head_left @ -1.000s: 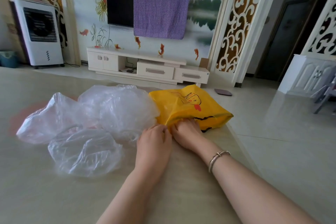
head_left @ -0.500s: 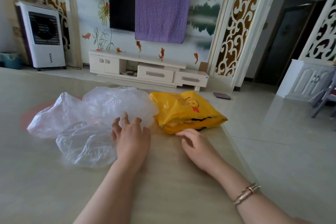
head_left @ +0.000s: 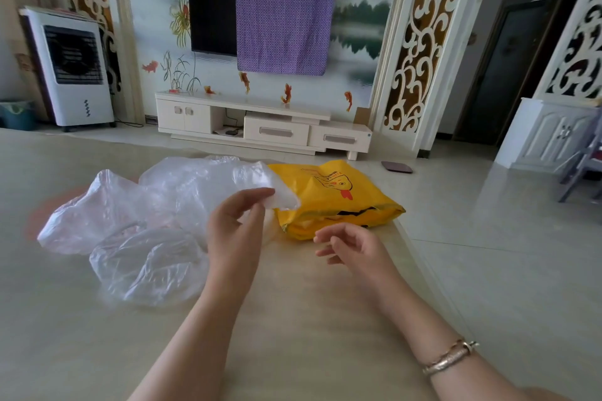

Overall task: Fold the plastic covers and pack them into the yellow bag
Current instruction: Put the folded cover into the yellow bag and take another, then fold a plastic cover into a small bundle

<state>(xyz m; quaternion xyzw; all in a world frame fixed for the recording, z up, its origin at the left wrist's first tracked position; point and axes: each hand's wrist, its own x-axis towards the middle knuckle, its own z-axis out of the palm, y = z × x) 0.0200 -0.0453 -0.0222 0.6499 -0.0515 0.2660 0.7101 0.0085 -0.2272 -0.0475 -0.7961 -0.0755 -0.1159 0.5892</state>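
Beige tabletop (head_left: 293,335): left hand (head_left: 234,231) pinches crinkled clear plastic cover (head_left: 208,182) beside yellow bag (head_left: 332,202); right hand (head_left: 355,247) relaxed, empty.

Home living room: wall-mounted television (head_left: 211,6) half draped in purple cloth (head_left: 283,23), low white media cabinet (head_left: 260,127), painted mural wall, carved lattice panels (head_left: 410,42), what looks like an air cooler (head_left: 71,65).

Left hand (head_left: 235,227) raised, fingertips in a pinching grip, right hand (head_left: 353,246) loosely curled, hovering
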